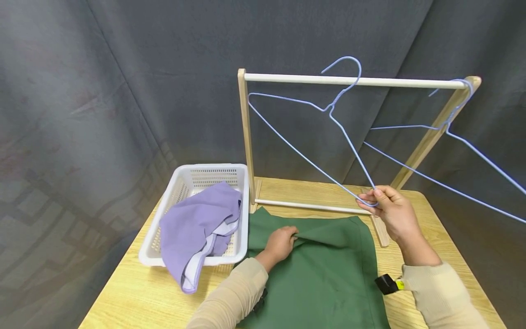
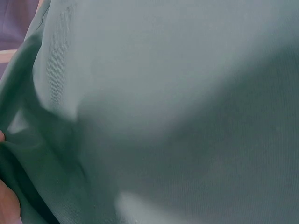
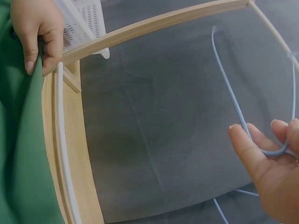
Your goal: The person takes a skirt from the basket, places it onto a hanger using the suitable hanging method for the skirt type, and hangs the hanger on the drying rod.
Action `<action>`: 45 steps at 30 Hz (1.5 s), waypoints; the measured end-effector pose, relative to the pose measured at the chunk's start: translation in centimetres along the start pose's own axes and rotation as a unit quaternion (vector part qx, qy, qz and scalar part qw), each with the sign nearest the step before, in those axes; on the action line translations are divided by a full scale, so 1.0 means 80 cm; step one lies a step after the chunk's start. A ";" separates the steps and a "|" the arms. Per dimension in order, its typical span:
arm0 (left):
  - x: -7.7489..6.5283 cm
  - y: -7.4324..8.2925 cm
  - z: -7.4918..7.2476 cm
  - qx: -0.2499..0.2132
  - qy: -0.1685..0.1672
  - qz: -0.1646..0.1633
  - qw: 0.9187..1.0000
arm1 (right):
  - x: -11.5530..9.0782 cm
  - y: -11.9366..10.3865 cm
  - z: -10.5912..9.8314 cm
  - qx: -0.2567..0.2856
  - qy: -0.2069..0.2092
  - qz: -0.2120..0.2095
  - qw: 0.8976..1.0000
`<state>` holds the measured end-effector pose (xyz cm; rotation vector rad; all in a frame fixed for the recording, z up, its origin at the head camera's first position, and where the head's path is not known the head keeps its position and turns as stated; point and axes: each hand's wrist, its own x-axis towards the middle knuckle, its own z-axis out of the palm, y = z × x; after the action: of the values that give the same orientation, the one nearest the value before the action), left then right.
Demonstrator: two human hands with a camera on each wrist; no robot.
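Note:
A piece of green fabric (image 1: 324,278) lies on the table, and my left hand (image 1: 281,242) pinches a fold of it near its far edge. In the left wrist view the green fabric (image 2: 163,93) fills nearly everything, with fingertips (image 2: 8,205) at the left border. My right hand (image 1: 396,212) holds a light-blue wire hanger (image 1: 330,108) by its lower right corner, tilted, its hook up in front of the rack's top rail. In the right wrist view, the thumb and fingers of the right hand (image 3: 275,182) are around the hanger's bent corner.
A wooden rack (image 1: 246,132) with a white top rail (image 1: 287,79) stands at the back. Another blue hanger (image 1: 448,123) hangs at its right end. Left of the fabric, a white basket (image 1: 149,249) holds a purple garment (image 1: 197,219) that drapes over its front rim.

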<state>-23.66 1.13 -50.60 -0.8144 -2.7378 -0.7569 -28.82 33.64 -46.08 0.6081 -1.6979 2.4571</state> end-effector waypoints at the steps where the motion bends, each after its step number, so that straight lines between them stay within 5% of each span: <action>1: 0.000 0.000 0.000 0.000 0.000 0.000 1.000 | 0.000 0.000 -0.002 0.011 -0.019 -0.014 1.000; 4: 0.000 -0.001 0.000 0.000 0.002 -0.001 1.000 | -0.006 -0.015 0.016 -0.007 0.010 -0.001 1.000; 10: 0.000 0.000 -0.001 -0.009 -0.003 -0.008 1.000 | -0.020 0.001 -0.019 0.006 -0.028 -0.023 0.999; 16: 0.000 -0.001 -0.001 -0.014 0.003 -0.008 1.000 | -0.041 0.009 -0.037 -0.019 -0.007 -0.037 0.999; 25: 0.001 -0.004 -0.001 -0.023 0.000 -0.015 1.000 | -0.066 -0.019 -0.001 0.016 0.017 -0.016 1.000; 32: 0.003 -0.004 0.000 -0.022 -0.004 -0.014 1.000 | -0.101 0.060 -0.108 -0.043 0.069 -0.013 0.997; 34: 0.003 -0.004 0.000 -0.020 -0.002 -0.010 1.000 | -0.111 0.068 -0.116 -0.041 0.091 0.000 0.995; 45: 0.001 -0.018 0.012 -0.061 0.036 0.027 0.997 | -0.166 0.054 -0.086 -0.033 0.135 0.018 0.990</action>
<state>-24.53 0.61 -51.98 -0.8642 -2.6157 -0.9300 -19.76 40.23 -56.90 0.2259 -1.6858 2.3662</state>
